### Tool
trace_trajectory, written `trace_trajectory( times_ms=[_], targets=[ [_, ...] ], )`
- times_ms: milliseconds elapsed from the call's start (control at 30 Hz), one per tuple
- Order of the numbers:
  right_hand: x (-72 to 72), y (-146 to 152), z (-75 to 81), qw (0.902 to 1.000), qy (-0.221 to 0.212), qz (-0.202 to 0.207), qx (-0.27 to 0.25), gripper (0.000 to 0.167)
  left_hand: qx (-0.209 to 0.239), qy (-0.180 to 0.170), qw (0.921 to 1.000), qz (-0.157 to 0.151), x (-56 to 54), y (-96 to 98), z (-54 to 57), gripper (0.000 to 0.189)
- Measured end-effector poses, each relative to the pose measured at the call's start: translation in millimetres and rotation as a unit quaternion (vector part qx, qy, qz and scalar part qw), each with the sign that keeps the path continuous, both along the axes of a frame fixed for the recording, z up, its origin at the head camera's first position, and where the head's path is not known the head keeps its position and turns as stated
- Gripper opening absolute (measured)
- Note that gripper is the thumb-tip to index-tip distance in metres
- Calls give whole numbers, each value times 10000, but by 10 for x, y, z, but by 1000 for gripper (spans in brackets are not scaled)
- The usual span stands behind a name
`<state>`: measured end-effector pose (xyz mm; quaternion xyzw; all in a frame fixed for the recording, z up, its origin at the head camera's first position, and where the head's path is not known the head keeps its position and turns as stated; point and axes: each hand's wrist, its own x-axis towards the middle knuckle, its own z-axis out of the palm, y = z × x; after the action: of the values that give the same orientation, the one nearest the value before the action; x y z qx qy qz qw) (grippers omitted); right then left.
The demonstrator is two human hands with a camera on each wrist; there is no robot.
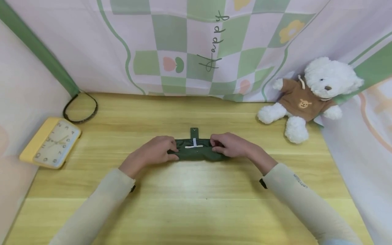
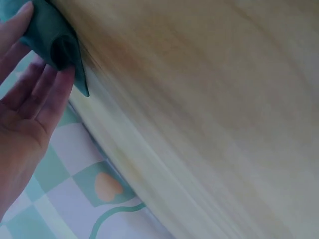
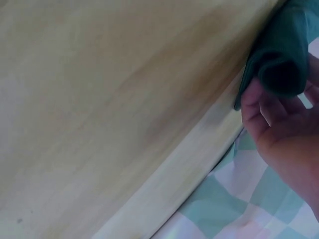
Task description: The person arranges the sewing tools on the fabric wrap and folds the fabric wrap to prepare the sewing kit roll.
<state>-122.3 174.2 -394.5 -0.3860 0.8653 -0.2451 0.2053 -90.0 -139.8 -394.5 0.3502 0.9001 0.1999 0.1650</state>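
Note:
A rolled dark green cloth (image 1: 200, 156) lies crosswise on the table in the head view. From its far edge sticks out a short strap (image 1: 194, 132) with a snap; a white strip (image 1: 194, 146) shows on the middle of the roll. My left hand (image 1: 157, 149) holds the left end, its thumb on the near side. At the opposite end my right hand (image 1: 231, 145) pinches the roll between thumb and fingers. Both wrist views show a hollow, coiled cloth end (image 2: 50, 35) with a loose pointed edge, and the right fingers lie along the cloth (image 3: 286, 42).
A yellow clock (image 1: 55, 143) stands at the left, with a dark loop band (image 1: 80, 121) behind it. At the back right sits a white teddy bear (image 1: 303, 98) in a brown top. Checkered curtain (image 1: 199, 51) hangs behind the wooden table (image 1: 196, 204).

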Motion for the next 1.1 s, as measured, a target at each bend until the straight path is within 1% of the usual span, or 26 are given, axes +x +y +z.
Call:
trace_trajectory(
  times_ms=[167, 200, 300, 333, 400, 500, 600, 667, 733, 800, 967, 1100],
  targets=[
    [51, -35, 1, 9958, 868, 298, -25, 3, 121, -34, 9998, 122, 0, -2, -19, 24],
    [60, -35, 6, 9947, 977, 315, 11, 5, 127, -46, 9998, 133, -2, -2, -23, 23],
    [79, -34, 22, 9941, 1048, 279, 104, 23, 139, -92, 9997, 189, -8, 0, -32, 21],
    [86, -37, 31, 9944, 1012, 252, 145, 28, 130, -99, 9996, 209, -8, 2, -35, 21],
    [92, -47, 39, 9953, 917, 217, 208, 34, 112, -84, 9996, 229, -8, 8, -44, 22],
    [88, -74, 49, 9963, 779, 178, 313, 30, 66, 45, 9997, 235, -1, 15, -68, 31],
    [54, -97, 52, 9976, 572, 110, 378, 24, 138, 397, 9991, 16, 9, 27, -106, 41],
    [19, -109, 54, 9984, 397, 66, 390, 22, 276, 706, 9969, -208, 17, 37, -125, 46],
    [-18, -124, 64, 9990, 183, 27, 395, 20, 409, 970, 9936, -412, 21, 50, -145, 45],
    [-51, -139, 78, 9991, 2, 24, 431, 19, 480, 1150, 9910, -498, 22, 70, -156, 44],
    [-109, -185, 123, 9982, -253, 75, 542, 19, 433, 1378, 9880, -556, 17, 173, -152, 49],
    [-142, -220, 154, 9974, -375, 122, 606, 22, 446, 1487, 9868, -457, 5, 266, -155, 47]
  ],
)
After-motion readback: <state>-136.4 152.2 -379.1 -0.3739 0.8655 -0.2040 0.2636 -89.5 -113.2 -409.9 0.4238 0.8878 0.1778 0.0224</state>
